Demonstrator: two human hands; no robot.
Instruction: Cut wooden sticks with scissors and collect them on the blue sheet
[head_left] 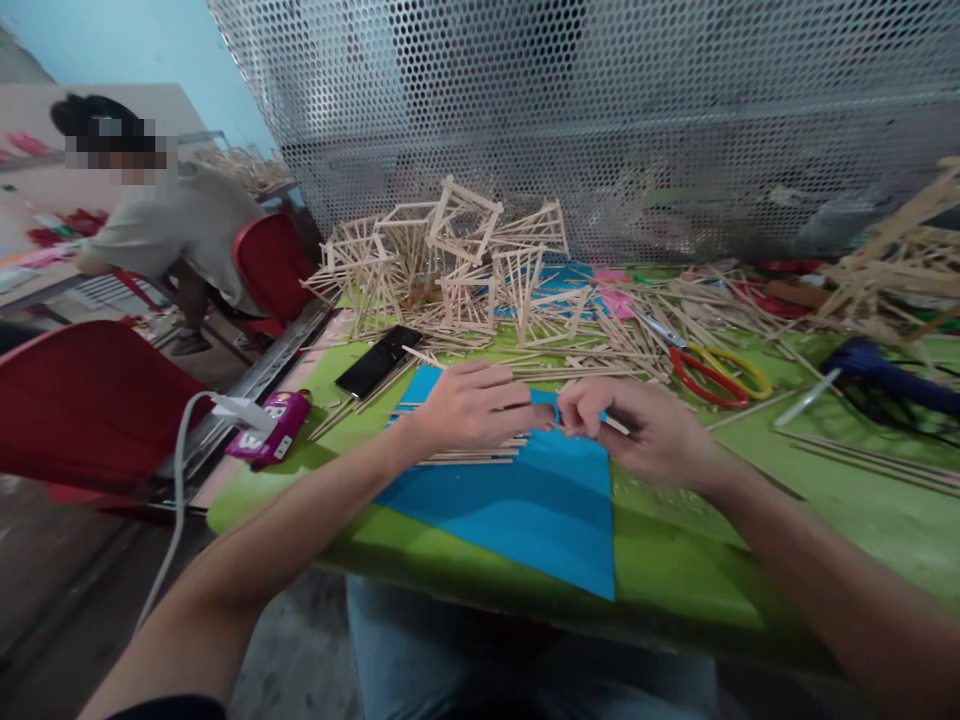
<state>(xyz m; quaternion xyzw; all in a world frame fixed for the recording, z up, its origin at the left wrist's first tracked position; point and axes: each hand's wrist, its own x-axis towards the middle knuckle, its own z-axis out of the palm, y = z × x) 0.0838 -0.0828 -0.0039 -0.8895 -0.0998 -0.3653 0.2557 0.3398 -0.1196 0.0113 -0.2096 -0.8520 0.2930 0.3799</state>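
Note:
My left hand [480, 405] is over the blue sheet [540, 520], its fingers closed together with the tips near my right hand. What those fingertips hold, if anything, is hidden. Close by on the right, my right hand [645, 435] is closed in a pinch around a thin wooden stick [618, 426], of which only short bits show. Several thin wooden sticks [469, 460] lie side by side on the sheet, partly covered by my left hand and wrist.
Wooden stick frames [465, 230] pile up behind loose sticks. Around the green table [300, 500] are a black phone [379, 360], a purple power socket [277, 428] with a white plug, scissors [712, 375] and a blue glue gun [885, 375]. A person [180, 220] sits at left.

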